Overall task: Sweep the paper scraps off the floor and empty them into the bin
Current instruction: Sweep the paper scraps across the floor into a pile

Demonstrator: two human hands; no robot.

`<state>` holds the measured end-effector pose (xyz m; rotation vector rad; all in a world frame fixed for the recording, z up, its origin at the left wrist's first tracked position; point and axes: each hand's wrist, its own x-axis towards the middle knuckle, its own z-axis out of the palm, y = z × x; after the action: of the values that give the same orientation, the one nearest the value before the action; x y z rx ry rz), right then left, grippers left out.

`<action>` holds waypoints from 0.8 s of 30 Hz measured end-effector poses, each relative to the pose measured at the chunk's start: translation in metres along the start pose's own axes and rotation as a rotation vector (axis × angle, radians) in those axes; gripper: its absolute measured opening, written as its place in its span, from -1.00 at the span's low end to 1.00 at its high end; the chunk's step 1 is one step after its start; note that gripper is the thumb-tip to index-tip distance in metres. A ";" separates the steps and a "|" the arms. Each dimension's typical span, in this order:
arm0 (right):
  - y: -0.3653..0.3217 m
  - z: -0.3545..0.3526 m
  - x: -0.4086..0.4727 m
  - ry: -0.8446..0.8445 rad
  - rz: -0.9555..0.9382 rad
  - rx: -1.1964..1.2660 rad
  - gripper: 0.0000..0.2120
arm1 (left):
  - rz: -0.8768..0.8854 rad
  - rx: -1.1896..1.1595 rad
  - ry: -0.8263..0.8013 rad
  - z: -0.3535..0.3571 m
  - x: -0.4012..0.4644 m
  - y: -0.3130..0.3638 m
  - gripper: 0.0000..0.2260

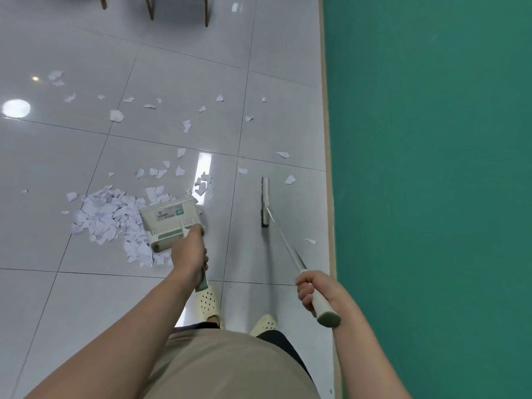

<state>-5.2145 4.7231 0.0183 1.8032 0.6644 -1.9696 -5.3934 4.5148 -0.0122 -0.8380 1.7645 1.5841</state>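
A heap of white paper scraps (106, 214) lies on the grey tiled floor, with loose scraps (116, 115) strewn farther off. My left hand (190, 251) grips the handle of a white and green dustpan (169, 221), which stands at the right edge of the heap. My right hand (312, 289) grips the upper end of a long broom handle. The broom head (265, 201) rests on the floor to the right of the dustpan, close to the wall. No bin is in view.
A green wall (431, 168) with a pale skirting runs along the right side. Wooden chair legs (151, 8) stand at the far end of the floor. My feet in cream perforated shoes (208, 300) are just behind the dustpan.
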 end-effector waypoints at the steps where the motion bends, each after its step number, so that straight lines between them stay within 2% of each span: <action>1: -0.008 -0.004 -0.005 0.022 -0.014 0.010 -0.82 | 0.007 -0.002 0.011 0.001 0.001 0.000 -0.88; 7: -0.059 -0.033 -0.010 0.126 -0.092 0.062 -0.86 | -0.030 -0.050 0.067 0.015 0.003 -0.010 -0.80; 12: -0.077 -0.074 0.022 0.225 -0.062 -0.039 -0.74 | -0.042 -0.063 0.093 0.032 -0.003 -0.023 -0.79; 17: -0.065 -0.072 0.048 0.097 0.095 -0.246 -0.88 | -0.060 -0.129 0.127 0.065 -0.015 -0.029 -0.81; 19: -0.064 -0.075 0.052 0.011 0.127 -0.272 -0.84 | -0.063 -0.156 0.145 0.084 -0.020 -0.033 -0.82; 22: -0.093 -0.096 0.052 -0.063 0.125 -0.261 -0.84 | -0.059 -0.168 0.166 0.120 -0.029 -0.041 -0.72; 24: -0.128 -0.117 0.050 -0.101 0.126 -0.228 -0.83 | -0.044 -0.185 0.174 0.144 -0.035 -0.041 -0.73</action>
<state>-5.1980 4.8971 -0.0284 1.5611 0.6948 -1.8090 -5.3349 4.6564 -0.0220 -1.1262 1.7218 1.7087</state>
